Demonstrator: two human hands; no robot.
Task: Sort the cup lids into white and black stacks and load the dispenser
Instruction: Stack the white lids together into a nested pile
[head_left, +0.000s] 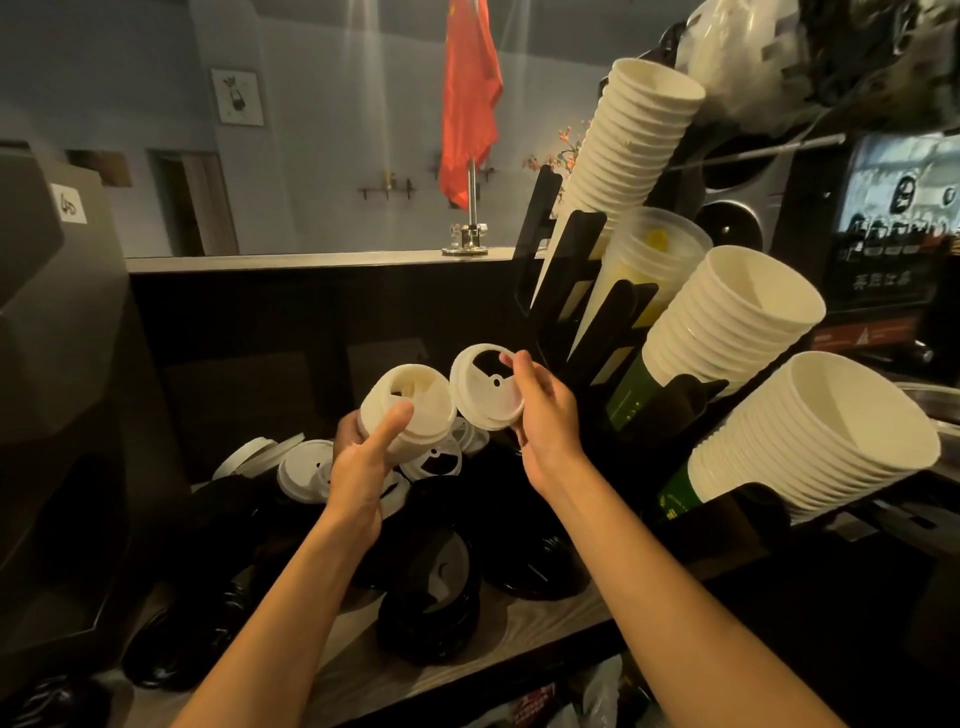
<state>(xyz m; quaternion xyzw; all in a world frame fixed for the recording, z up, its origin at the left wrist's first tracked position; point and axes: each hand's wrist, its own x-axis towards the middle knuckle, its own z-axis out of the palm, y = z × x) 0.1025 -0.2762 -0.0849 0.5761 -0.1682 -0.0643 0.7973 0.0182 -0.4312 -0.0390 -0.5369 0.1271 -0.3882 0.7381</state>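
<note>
Left hand (363, 462) is gripping a nested stack of white plastic cup lids (408, 410), thumb lying across its side, fingers wrapped behind. Right hand (545, 415) is pinching a single white plastic sip lid (480, 387) by its rim at 3 o'clock, holding it tilted, just beside the stack's open end at its 2 o'clock and nearly touching. Loose white lids (306, 467) are lying on the wooden counter (535, 623) at 7 o'clock below the stack. Black plastic lids (431, 597) are piling up at 6 o'clock. Black slotted cup dispenser (576, 296) holding stacks of white paper cups (727, 322) is standing at 3 o'clock of the hands
</note>
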